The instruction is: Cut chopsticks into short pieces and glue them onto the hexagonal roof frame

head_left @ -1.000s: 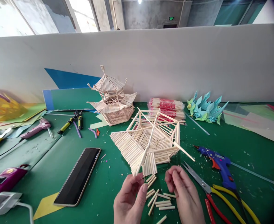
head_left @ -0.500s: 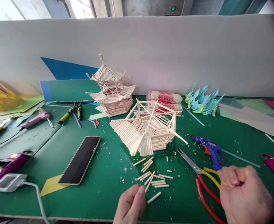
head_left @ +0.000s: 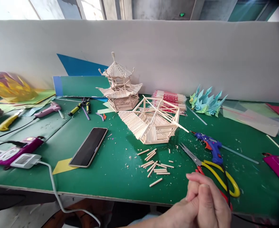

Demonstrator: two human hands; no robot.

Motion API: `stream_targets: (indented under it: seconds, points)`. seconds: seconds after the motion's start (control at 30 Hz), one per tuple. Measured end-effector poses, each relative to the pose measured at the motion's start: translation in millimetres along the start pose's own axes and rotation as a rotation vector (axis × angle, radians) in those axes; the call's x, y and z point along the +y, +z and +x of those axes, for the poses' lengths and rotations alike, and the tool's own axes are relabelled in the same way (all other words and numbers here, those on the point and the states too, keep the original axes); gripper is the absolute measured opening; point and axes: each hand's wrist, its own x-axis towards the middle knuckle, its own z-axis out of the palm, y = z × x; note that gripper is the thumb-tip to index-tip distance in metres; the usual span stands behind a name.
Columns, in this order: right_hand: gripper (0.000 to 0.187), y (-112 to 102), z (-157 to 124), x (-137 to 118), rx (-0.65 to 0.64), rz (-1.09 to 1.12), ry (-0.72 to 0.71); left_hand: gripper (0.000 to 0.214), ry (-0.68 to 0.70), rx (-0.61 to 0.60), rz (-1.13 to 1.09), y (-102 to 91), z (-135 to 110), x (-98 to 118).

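My two hands are pressed together low at the right, over the table's near edge. My right hand (head_left: 212, 202) lies in front with thumb and fingers closed. My left hand (head_left: 177, 213) comes in from the lower left, its fingers folded against the right one. Whatever they hold is hidden. Nearest to them are yellow-and-red-handled scissors (head_left: 202, 164) and several short cut wooden sticks (head_left: 156, 167) scattered on the green table (head_left: 111, 177). Behind the sticks stands an unfinished stick-built roof frame (head_left: 153, 123).
A finished stick pagoda (head_left: 119, 88) stands at the white back wall, with wrapped chopstick packs (head_left: 170, 98) and paper cranes (head_left: 206, 103) to its right. A blue glue gun (head_left: 210, 146), a phone (head_left: 88, 147), a power strip (head_left: 18, 153), a pink glue gun (head_left: 49, 110) and pliers (head_left: 79, 108) lie around.
Both hands drew back from the sticks and roof frame to the near edge. The right hand swung out right, then came back to meet the left. The view shifted left and back.
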Motion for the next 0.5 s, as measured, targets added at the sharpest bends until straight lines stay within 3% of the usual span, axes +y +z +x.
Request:
stream_targets:
  seconds: [0.13, 0.2, 0.27, 0.33, 0.37, 0.43, 0.5]
  points:
    - [0.029, -1.7, 8.0, -5.7, -0.081, 0.063, 0.094, 0.041, 0.142, 0.015, -0.199, -0.5, -3.3, -12.2]
    - [0.03, -0.1, 16.0, -7.3, -0.159, 0.163, 0.158, 0.053, 0.117, 0.003, -0.235, -5.2, 2.6, -25.9]
    - [0.029, 0.6, 27.2, -5.4, -0.173, 0.258, 0.197, 0.06, 0.063, -0.022, -0.098, -11.3, 9.0, -42.0]
    - [0.029, -0.6, 41.5, 1.0, -0.143, 0.204, 0.157, 0.079, 0.119, -0.023, 0.024, -18.1, 11.5, -55.3]
    - [0.028, -1.7, 49.2, 5.7, -0.147, 0.11, 0.111, 0.075, 0.114, -0.013, 0.059, -21.8, 10.3, -59.1]
    - [0.021, -3.6, 63.5, 16.8, -0.224, -0.045, 0.045, 0.045, 0.158, 0.116, 0.124, -29.8, 3.2, -58.6]
    - [0.014, -3.8, 74.1, 27.8, -0.35, -0.155, -0.013, 0.043, 0.247, 0.283, 0.34, -38.4, -8.6, -48.1]
